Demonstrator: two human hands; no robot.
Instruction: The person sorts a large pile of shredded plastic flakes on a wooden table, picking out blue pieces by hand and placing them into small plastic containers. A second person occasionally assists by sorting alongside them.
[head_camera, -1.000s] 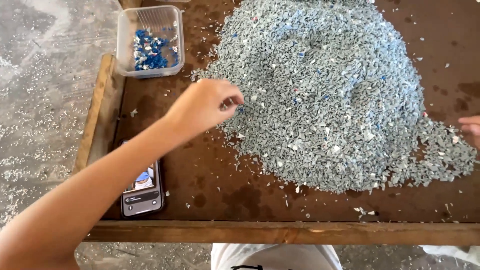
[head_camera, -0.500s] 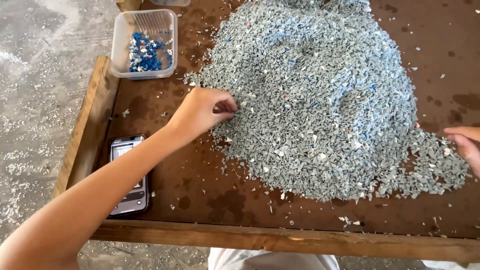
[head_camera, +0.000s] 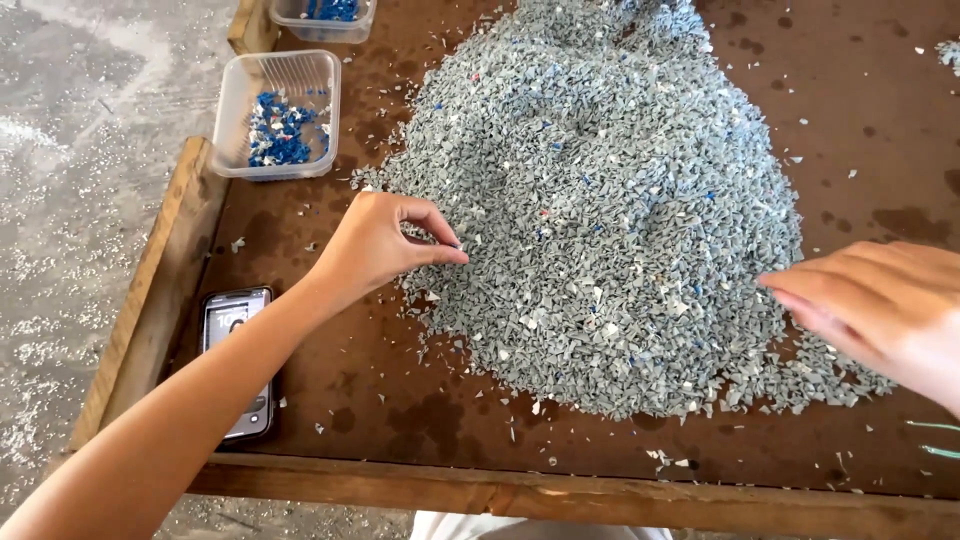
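**2 hands at the grey flake heap**

My left hand sits at the left edge of the heap of grey plastic flakes, thumb and forefinger pinched together at the tips right against the flakes; whether a flake is caught between them I cannot tell, it is too small to see; my other fingers curl loosely behind. My right hand comes in from the right edge of the view, flat and open, fingers stretched side by side and pointing left, over the lower right slope of the heap; it holds nothing.

The heap lies on a brown board table with a raised wooden rim; a few blue specks show among the grey, and loose flakes lie scattered around the foot of the heap. Up and to the left of my left hand stands 1 clear plastic tub with blue flakes gathered in it; a 2nd clear tub, also holding blue bits, is cut off by the top edge. A phone lies face up near the left rim, just beside my left forearm. Beyond the rim is a grey concrete floor dusted with pale chips.
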